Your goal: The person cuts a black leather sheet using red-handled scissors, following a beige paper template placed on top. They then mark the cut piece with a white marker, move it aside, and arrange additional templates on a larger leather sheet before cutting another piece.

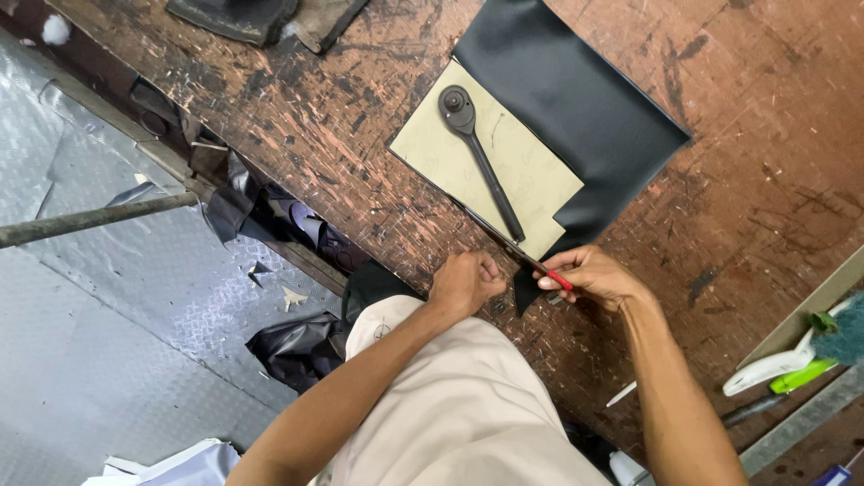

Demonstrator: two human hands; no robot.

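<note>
Black leatherette sheet [576, 99] under tan card template [486, 162], weighted by black ratchet wrench [477, 153], on scarred wooden tabletop [765, 180]. Right hand [594, 274] pinches red-handled knife [549, 273] at template's near corner; left hand [466, 281] fisted beside. Cutting apparently barely begun

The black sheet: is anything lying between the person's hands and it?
Nothing visible does. The right hand with its red-handled tool is already at the black sheet corner; the left hand is a fist beside it. The ratchet wrench lies farther up.
</note>
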